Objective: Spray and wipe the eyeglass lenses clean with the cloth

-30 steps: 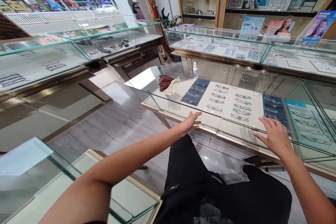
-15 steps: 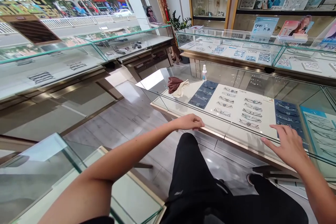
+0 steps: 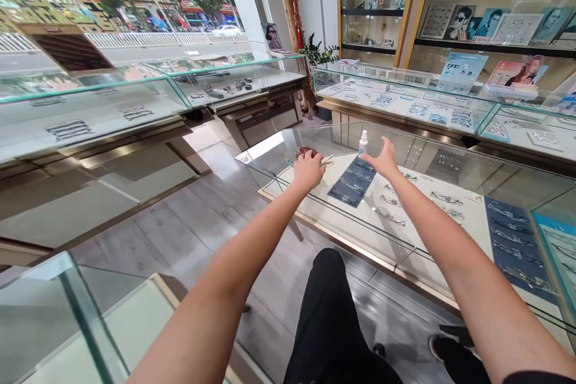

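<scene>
On the glass top of the display case (image 3: 315, 207), my left hand (image 3: 308, 170) is closed over a bunched brown cloth (image 3: 308, 150) and a cream cloth (image 3: 328, 161), its bent fingers covering most of both. A small white spray bottle (image 3: 363, 143) stands upright just right of the cloths. My right hand (image 3: 382, 159) is open beside the bottle, thumb and fingers spread apart, with nothing in them. Under the glass, rows of eyeglasses (image 3: 390, 216) lie on white and dark blue panels (image 3: 353, 183); my right forearm hides some of them.
Glass display counters (image 3: 148, 87) run along the window at the left, and another counter (image 3: 396, 93) with eyeglasses lies behind. A glass case corner (image 3: 74, 294) is close at lower left. A potted plant (image 3: 318, 48) stands in the far corner, near wall shelves (image 3: 477, 42).
My left hand has moved forward from the case's front edge onto the cloths. The right hand has swung left and forward, from the case's right part to beside the spray bottle.
</scene>
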Motion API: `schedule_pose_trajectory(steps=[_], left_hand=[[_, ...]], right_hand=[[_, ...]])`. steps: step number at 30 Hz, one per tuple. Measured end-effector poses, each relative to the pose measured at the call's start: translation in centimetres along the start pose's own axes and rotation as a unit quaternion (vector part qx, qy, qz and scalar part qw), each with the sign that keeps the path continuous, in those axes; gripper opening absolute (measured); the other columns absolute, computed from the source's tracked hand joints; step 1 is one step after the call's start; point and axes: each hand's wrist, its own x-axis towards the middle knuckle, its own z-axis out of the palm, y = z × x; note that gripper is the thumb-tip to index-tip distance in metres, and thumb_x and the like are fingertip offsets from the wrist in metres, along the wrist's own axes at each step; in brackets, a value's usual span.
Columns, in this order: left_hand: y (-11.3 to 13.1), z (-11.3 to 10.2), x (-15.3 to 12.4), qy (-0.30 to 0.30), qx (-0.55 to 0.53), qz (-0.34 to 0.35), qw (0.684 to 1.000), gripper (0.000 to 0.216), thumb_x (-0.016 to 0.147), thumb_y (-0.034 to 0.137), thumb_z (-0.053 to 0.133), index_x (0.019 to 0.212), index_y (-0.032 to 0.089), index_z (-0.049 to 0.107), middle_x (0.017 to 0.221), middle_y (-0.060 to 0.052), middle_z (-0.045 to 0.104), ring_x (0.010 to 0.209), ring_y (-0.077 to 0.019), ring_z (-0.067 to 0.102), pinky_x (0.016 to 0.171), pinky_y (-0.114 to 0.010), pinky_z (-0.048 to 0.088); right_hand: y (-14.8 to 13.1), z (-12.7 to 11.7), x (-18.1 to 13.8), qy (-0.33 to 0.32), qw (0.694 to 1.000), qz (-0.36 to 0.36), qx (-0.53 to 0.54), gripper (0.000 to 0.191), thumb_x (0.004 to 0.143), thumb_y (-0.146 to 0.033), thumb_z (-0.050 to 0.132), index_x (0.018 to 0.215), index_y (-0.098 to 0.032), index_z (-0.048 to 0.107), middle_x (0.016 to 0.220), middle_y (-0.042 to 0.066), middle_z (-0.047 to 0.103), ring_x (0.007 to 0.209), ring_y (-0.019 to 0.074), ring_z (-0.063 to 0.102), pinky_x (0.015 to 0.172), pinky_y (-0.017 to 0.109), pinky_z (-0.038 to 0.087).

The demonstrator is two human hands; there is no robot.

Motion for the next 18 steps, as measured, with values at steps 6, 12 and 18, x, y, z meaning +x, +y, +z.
schedule_pose_trajectory(steps=[6, 12, 18], left_hand=[[-1.6, -0.2, 0.6, 0.016, -0.030, 0.012, 0.999, 0.039, 0.103, 0.024, 0.034, 0.136, 0.012, 0.050, 0.135, -0.026, 0.063, 0.127, -0.0393, 0.058, 0.108, -0.052, 0.045], [1.0, -0.1, 3.1, -0.053, -0.078, 0.070, 0.993, 0.035, 0.105, 0.029, 0.032, 0.133, 0.014, 0.049, 0.126, -0.023, 0.069, 0.118, -0.0367, 0.065, 0.105, -0.048, 0.048], [3.7, 0.6, -2.0, -0.137, -0.128, 0.193, 0.963, 0.038, 0.103, 0.040, 0.042, 0.131, 0.020, 0.058, 0.131, -0.018, 0.068, 0.123, -0.0353, 0.063, 0.114, -0.046, 0.043]], right_hand=[[0.1, 4.6, 3.4, -0.011, 0.999, 0.029, -0.017, 0.047, 0.083, -0.035, 0.073, 0.124, -0.022, 0.056, 0.138, 0.018, 0.064, 0.131, 0.0355, 0.056, 0.112, 0.051, 0.041], [0.4, 1.6, 2.9, 0.010, 1.000, 0.020, 0.001, 0.016, 0.092, -0.040, 0.056, 0.093, -0.025, 0.055, 0.104, 0.010, 0.072, 0.093, 0.0261, 0.063, 0.088, 0.040, 0.049], [3.7, -9.7, -4.3, 0.014, 0.999, -0.029, 0.013, 0.030, 0.080, -0.053, 0.063, 0.089, -0.024, 0.061, 0.087, 0.004, 0.070, 0.080, 0.0224, 0.058, 0.079, 0.038, 0.047]])
